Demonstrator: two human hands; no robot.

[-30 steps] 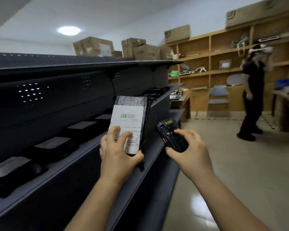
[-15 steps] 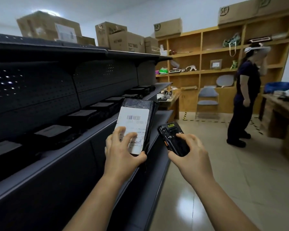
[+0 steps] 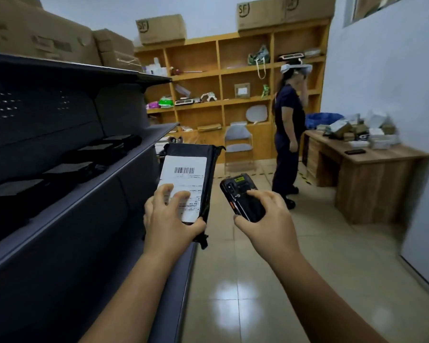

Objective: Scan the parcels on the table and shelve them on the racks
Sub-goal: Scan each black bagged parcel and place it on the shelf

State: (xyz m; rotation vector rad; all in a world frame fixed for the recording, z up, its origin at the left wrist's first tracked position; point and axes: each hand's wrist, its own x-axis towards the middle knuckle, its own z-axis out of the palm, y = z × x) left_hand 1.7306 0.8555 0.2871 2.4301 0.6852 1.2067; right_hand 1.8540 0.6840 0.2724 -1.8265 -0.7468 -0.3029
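The left hand [image 3: 170, 219] grips a black parcel [image 3: 186, 179] by its lower end, fingers curled over the label. Just right of it, the right hand [image 3: 265, 216] clasps a scanner [image 3: 240, 194]. Left of both runs the dark rack [image 3: 84, 214], with shelved packets [image 3: 67, 169] lying flat. Beyond are a chair [image 3: 238, 142], a standing person [image 3: 286, 134] and a cluttered desk [image 3: 372, 169]. Since half a second ago the view has swung right, so more of the desk shows.

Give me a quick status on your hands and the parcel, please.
Left hand grips parcel, label up. Right hand holds scanner beside it. Parcel not yet on rack. Person stands ahead near desk.
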